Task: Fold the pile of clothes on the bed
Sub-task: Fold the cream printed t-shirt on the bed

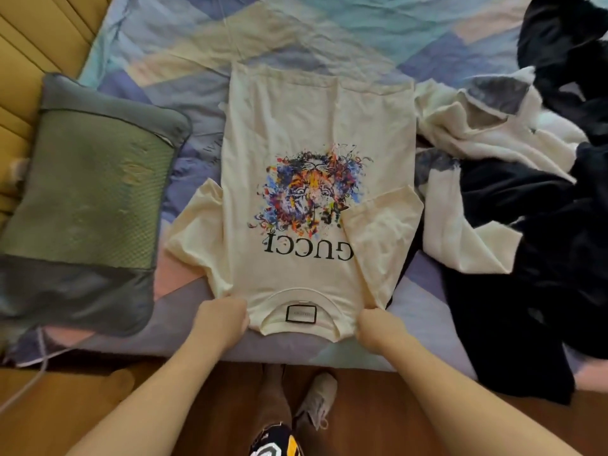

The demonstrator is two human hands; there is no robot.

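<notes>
A cream T-shirt (296,126) with a colourful tiger print and black lettering lies flat, front up, on the bed, collar toward me. My left hand (223,319) grips the shoulder to the left of the collar. My right hand (375,327) grips the shoulder to the right of it. The right sleeve is folded in over the chest; the left sleeve sticks out sideways. A pile of unfolded clothes lies to the right: a white garment (467,126) tangled with black garments (526,258).
A grey-and-green pillow (88,199) lies on the left of the bed. The pastel patchwork sheet (296,31) shows beyond the shirt. A yellow headboard (29,37) runs along the far left. The wooden floor (394,406) and my shoe are below the bed edge.
</notes>
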